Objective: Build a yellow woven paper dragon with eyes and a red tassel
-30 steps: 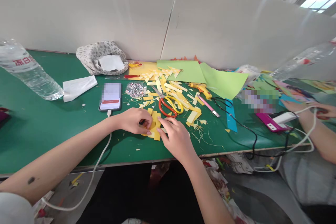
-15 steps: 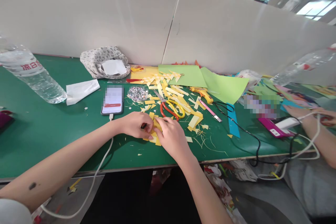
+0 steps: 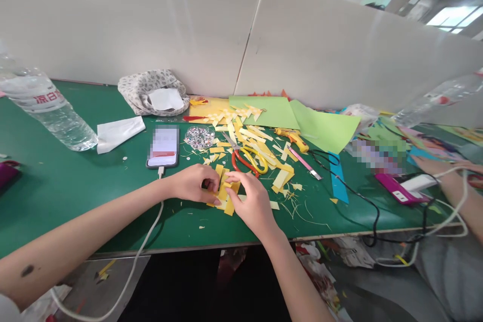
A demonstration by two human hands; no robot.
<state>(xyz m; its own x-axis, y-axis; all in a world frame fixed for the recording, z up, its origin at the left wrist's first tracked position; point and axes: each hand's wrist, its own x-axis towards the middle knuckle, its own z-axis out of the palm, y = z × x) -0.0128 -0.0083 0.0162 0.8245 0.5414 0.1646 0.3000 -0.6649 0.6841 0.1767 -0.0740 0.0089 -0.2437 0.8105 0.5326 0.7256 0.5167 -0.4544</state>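
Several yellow paper strips cross each other like a weave on the green table near its front edge. My left hand is curled at their left side, thumb and fingers closed on the strips. From the right, my right hand pinches a strip between thumb and fingertips, lifting it a little. The fingers partly hide the weave. Just beyond lie scissors with red and yellow handles. Loose yellow paper scraps are heaped behind them.
A plugged-in phone, a clear dish of beads, a water bottle and a glue gun stand around. A pink craft knife lies right, beside a blue strip and black cable. Another person's arm rests far right.
My right hand has drawn slightly back to the right and its fingers have lifted, showing more of the woven strips. The left hand stays almost in place.
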